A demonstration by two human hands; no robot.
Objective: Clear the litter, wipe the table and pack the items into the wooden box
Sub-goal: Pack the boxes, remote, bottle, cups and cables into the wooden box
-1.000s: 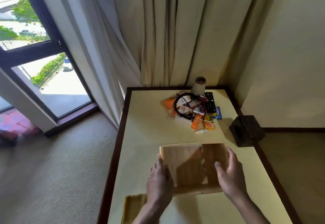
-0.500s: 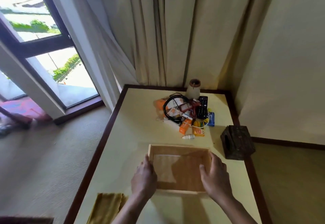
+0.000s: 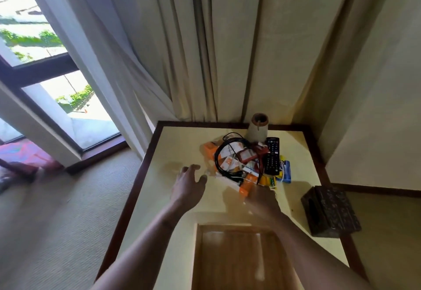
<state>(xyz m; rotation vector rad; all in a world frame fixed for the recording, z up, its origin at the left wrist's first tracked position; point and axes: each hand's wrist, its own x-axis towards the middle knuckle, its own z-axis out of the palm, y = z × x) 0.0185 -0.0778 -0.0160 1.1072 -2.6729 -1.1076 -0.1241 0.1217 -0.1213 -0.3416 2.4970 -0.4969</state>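
The empty wooden box (image 3: pixel 239 260) lies open on the cream table (image 3: pixel 182 153), near its front edge. A heap of items sits at the back: a coiled black cable (image 3: pixel 224 153), a black remote (image 3: pixel 271 156), orange packets (image 3: pixel 247 183), a small red box (image 3: pixel 247 155) and a blue packet (image 3: pixel 286 172). My left hand (image 3: pixel 188 183) hovers with spread fingers just left of the heap, holding nothing. My right hand (image 3: pixel 262 198) is blurred, stretched over the heap's near edge by the orange packets; whether it grips anything is unclear.
A grey cone-shaped vase (image 3: pixel 258 128) stands at the table's back edge. A dark carved box (image 3: pixel 330 212) rests at the right edge. Curtains (image 3: pixel 205 50) hang behind the table, a wall on the right, a glass door (image 3: pixel 57 84) on the left.
Both hands let go of the wooden box, which now lies on the table, and reached forward to the heap. The view tilted, so the yellow cloth is out of sight.
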